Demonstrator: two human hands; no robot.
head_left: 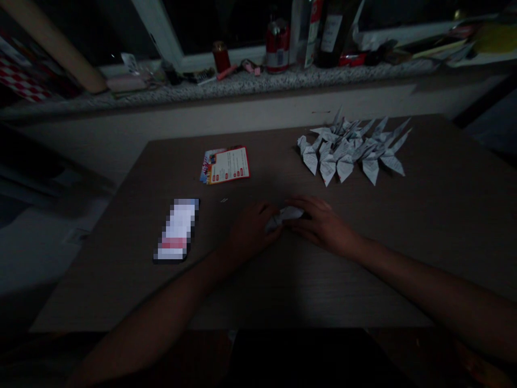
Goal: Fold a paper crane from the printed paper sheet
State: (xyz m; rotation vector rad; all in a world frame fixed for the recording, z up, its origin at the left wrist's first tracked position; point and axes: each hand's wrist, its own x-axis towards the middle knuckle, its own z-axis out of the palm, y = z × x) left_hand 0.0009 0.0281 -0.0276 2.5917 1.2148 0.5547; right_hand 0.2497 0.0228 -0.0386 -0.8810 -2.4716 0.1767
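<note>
A small folded piece of white printed paper (294,213) lies low over the middle of the table, between my two hands. My left hand (255,229) has its fingers closed round the paper's left end. From the other side my right hand (321,223) grips it, fingers along the top edge and thumb below. Parts of the paper are hidden under the fingers, and the scene is dim. Beyond my right hand stands a cluster of several folded paper cranes (351,145), made of similar printed paper, wings and points upward.
On the table (323,291) a phone (177,231) with a lit, blurred screen lies left of my hands. Behind it are printed cards (228,164). Along the granite windowsill (242,86) stand a red can (277,46), a dark bottle (331,35) and a red candle (221,56).
</note>
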